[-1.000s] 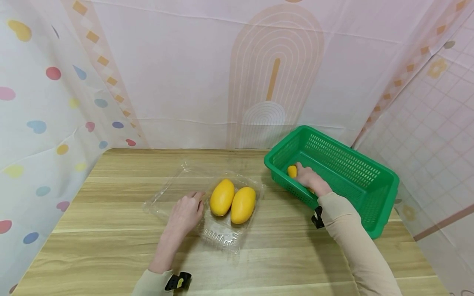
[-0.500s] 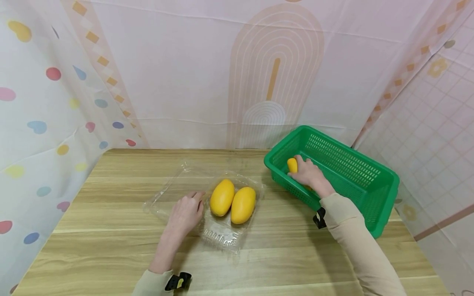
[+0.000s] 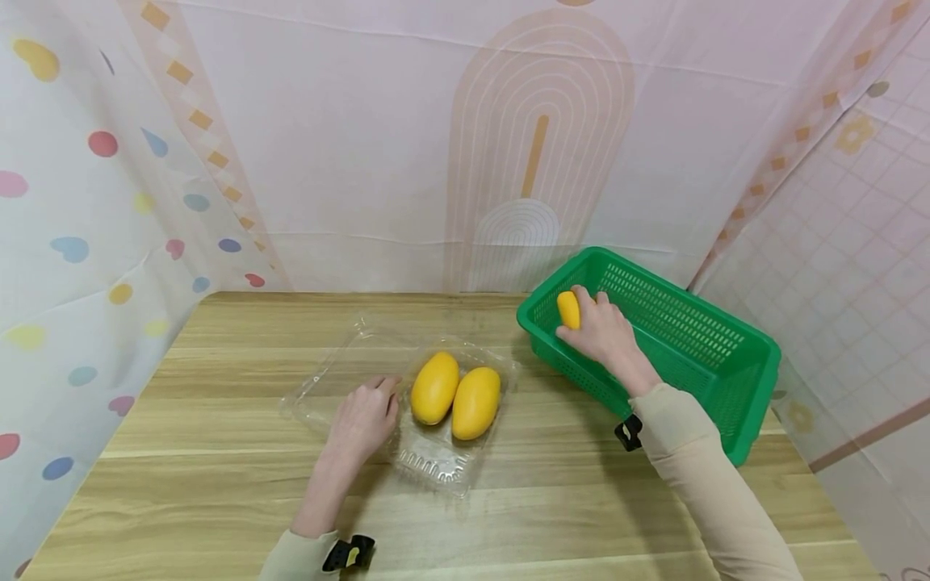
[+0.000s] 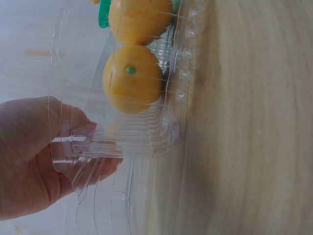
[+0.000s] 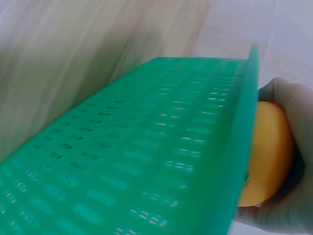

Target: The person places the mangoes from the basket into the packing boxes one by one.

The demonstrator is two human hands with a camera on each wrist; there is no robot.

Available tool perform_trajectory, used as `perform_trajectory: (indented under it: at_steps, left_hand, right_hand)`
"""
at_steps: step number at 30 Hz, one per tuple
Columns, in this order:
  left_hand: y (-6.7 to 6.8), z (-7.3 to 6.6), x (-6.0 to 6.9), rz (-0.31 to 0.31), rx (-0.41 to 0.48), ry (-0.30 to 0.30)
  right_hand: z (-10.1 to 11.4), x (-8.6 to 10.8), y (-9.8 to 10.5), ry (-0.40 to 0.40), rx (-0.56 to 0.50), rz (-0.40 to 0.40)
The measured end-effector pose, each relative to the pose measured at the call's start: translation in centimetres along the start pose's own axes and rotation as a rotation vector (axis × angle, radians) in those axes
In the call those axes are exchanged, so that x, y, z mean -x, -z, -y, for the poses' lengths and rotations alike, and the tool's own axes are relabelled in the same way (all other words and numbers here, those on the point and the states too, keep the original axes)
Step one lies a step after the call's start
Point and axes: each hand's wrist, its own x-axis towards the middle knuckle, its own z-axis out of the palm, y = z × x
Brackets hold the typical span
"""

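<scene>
Well, right hand (image 3: 601, 327): hung over the basket's left end, palm down, thumb and fingers clamped round a yellow fruit (image 3: 569, 311).
Right sleeve (image 3: 715, 492): slanted from the tabletop's near edge toward the basket, passing over its near side.
Left hand (image 3: 366, 418): lay left of the tabletop's middle, knuckles up, thumb and fingers pinching the clear container (image 3: 436, 466) at its fold.
Container: sat open mid-tabletop (image 3: 567, 516), lid spread leftward, holding a left fruit (image 3: 435, 387) and a right fruit (image 3: 475, 403), side by side and touching.
Green basket (image 3: 672, 316): stood angled across the tabletop's far right corner.
</scene>
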Motion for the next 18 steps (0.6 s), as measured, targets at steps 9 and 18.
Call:
perform_trajectory:
  at_steps: [9, 18]
  left_hand:
    - [0.1, -0.1, 0.0, -0.006, -0.001, -0.002]
    - [0.1, -0.1, 0.0, -0.009, -0.007, -0.009]
  right_hand:
    - [2.5, 1.0, 0.4, 0.084, 0.022, -0.101]
    - [5.6, 2.3, -0.6, 0.164, 0.038, -0.129]
